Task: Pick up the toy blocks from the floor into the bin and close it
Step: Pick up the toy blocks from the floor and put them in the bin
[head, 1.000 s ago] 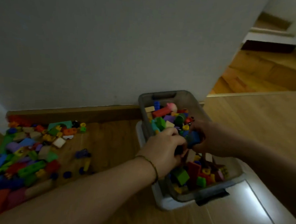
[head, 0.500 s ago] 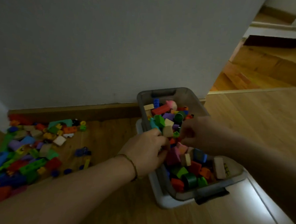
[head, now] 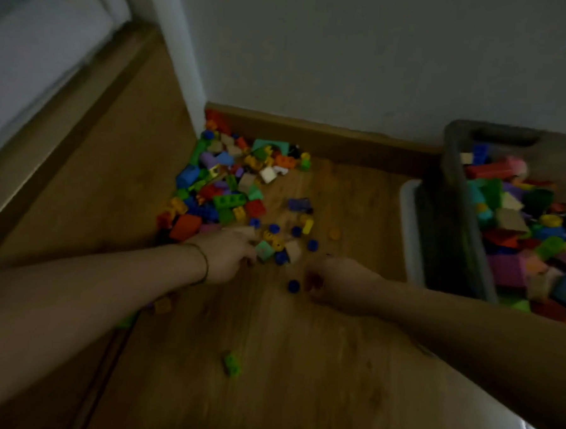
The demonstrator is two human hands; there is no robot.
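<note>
A heap of coloured toy blocks (head: 224, 185) lies on the wooden floor in the corner by the wall. My left hand (head: 228, 255) reaches to the heap's near edge, its fingers by a teal block (head: 264, 250) and a beige block (head: 293, 249). My right hand (head: 334, 282) hovers low over the floor with fingers loosely curled, holding nothing that I can see, next to a small blue round piece (head: 293, 285). The grey bin (head: 456, 203) stands at the right, filled with several blocks. A lone green block (head: 232, 364) lies nearer to me.
A white lid (head: 412, 221) lies under the bin, sticking out on its left. A wooden skirting board (head: 328, 138) runs along the wall. A white door frame (head: 181, 61) stands left of the heap. Small blocks (head: 162, 304) peek out from under my left forearm.
Both hands have left the bin and moved left to the floor by the heap. My view has swung left, so the bin now sits at the right edge.
</note>
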